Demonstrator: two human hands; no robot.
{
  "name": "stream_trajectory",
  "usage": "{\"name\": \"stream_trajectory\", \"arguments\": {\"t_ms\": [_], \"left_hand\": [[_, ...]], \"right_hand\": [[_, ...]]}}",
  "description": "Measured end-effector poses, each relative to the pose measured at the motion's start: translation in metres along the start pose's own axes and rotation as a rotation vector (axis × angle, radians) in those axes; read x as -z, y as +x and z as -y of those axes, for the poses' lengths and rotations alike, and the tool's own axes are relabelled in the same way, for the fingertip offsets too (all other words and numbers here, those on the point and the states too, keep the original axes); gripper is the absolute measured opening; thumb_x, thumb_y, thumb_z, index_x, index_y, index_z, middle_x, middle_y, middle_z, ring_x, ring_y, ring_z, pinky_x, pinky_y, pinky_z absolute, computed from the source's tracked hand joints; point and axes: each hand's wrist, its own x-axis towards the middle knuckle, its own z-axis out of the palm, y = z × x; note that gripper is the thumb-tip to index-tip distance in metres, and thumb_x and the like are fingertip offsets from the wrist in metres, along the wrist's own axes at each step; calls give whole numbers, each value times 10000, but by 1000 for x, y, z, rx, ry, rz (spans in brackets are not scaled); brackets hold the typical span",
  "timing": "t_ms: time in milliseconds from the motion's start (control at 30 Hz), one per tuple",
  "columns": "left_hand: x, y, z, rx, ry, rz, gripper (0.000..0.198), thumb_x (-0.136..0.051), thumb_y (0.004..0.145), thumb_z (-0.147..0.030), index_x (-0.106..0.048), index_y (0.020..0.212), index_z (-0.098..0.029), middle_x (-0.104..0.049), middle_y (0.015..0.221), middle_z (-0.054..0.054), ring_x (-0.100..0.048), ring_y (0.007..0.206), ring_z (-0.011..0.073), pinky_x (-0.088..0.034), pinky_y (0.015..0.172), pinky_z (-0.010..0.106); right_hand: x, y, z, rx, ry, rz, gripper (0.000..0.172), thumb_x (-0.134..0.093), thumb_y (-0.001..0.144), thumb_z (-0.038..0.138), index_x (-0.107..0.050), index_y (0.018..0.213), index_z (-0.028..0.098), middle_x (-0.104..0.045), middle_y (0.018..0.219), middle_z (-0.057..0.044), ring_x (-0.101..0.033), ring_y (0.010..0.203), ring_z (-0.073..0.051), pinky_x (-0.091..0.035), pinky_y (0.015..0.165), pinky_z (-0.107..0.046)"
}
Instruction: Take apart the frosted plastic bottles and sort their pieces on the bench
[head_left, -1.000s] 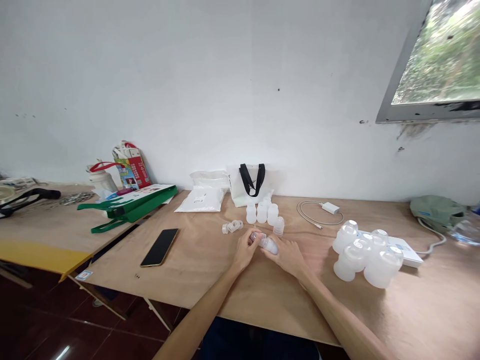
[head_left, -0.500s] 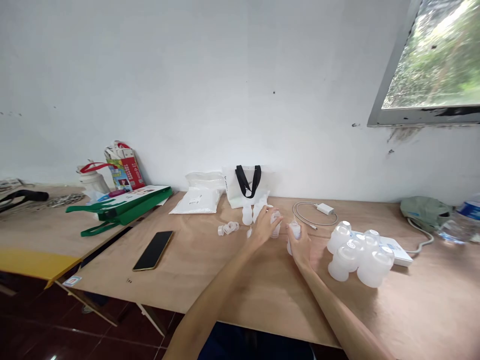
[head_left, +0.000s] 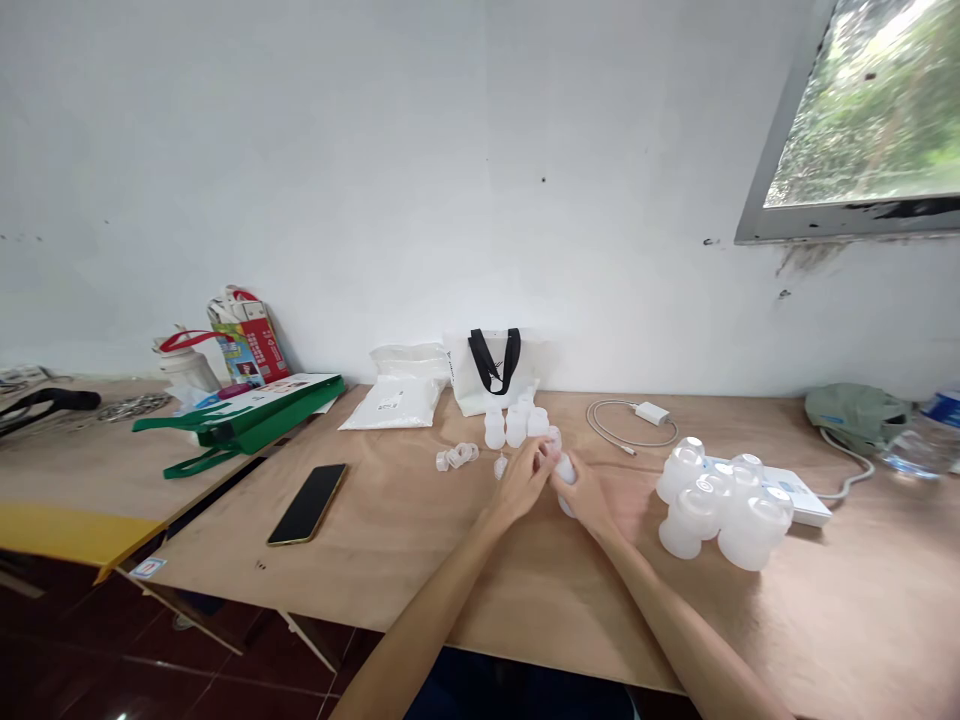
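My right hand (head_left: 586,492) is wrapped round a small translucent white bottle (head_left: 567,472), which is tilted above the table. At the bottle's upper end, the fingers of my left hand (head_left: 526,478) are closed on a small clear part (head_left: 554,438), which looks like a cap; the fingers partly hide it. Behind my hands several similar white bottles (head_left: 495,429) stand close together. A small clear piece (head_left: 500,466) lies left of my left hand, and translucent rings (head_left: 457,457) lie farther left. To the right stands a group of bottles with clear domed tops (head_left: 694,510).
A black phone (head_left: 307,504) lies at the left. Against the wall are a white plastic package (head_left: 394,400) and a white bag with black handles (head_left: 465,385). A charger cable (head_left: 619,435), a white box (head_left: 806,500) and a green cap (head_left: 855,415) lie right.
My hands have come together: the right moved left with the bottle, and the left drew slightly nearer to me, its fingers now at the bottle's top. The standing bottles behind show more fully.
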Motion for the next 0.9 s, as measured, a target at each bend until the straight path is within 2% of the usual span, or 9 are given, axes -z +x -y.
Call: {"name": "stream_trajectory", "arguments": {"t_ms": [100,200,333,500,600,733,800,900], "left_hand": [[7,-18,6,-9,-17,60,329,-436,1007,-474,-626,1035,-207,-637,956,34,-567,826,175,-454,786,288],[15,-30,13,26,-24,89,313,-457,994,-480,-600,1064,-212,-640,937,26,-561,804,172,-443,750,279],[24,-37,18,26,28,181,333,-599,910,-493,-575,1106,-224,-635,932,10,-544,754,164,-424,681,263],[25,-39,26,-41,139,229,315,-624,874,-511,-590,802,-207,-494,643,-44,-443,605,136,-332,590,250],[16,-39,30,-48,132,181,397,-565,906,-502,-548,660,-192,-465,590,-42,-420,587,128,-316,592,254],[7,-37,31,138,56,56,582,-393,978,-559,-524,554,-181,-467,539,-29,-417,560,130,-299,556,263],[8,-37,31,195,54,10,634,-358,983,-580,-523,518,-181,-463,511,-22,-421,541,135,-294,542,268],[15,-38,32,133,138,8,588,-393,972,-574,-583,571,-188,-507,525,-11,-462,542,147,-326,561,271]], "right_hand": [[-4,-3,1,89,-15,164,302,-555,801,431,-650,979,206,-719,860,-19,-642,841,-233,-498,770,-315],[-4,-4,3,115,-105,273,245,-590,772,398,-643,934,222,-711,826,5,-634,790,-216,-481,740,-297],[3,-6,13,138,-300,383,208,-616,751,324,-623,942,241,-725,888,-3,-630,771,-205,-439,709,-275],[7,-9,21,185,-457,532,151,-620,716,248,-608,866,241,-717,835,10,-621,724,-193,-391,649,-247],[5,-13,21,220,-586,517,189,-611,762,274,-623,946,235,-740,878,-18,-662,775,-218,-379,658,-257],[-3,-18,26,170,-844,388,315,-554,879,350,-613,1154,207,-762,949,-102,-709,868,-278,-387,701,-293],[-7,-19,31,132,-858,365,356,-544,897,367,-594,1211,209,-765,974,-109,-717,883,-287,-394,706,-300],[-9,-19,34,98,-724,374,281,-557,878,375,-627,1111,235,-768,974,-68,-717,878,-277,-407,694,-293]]}}
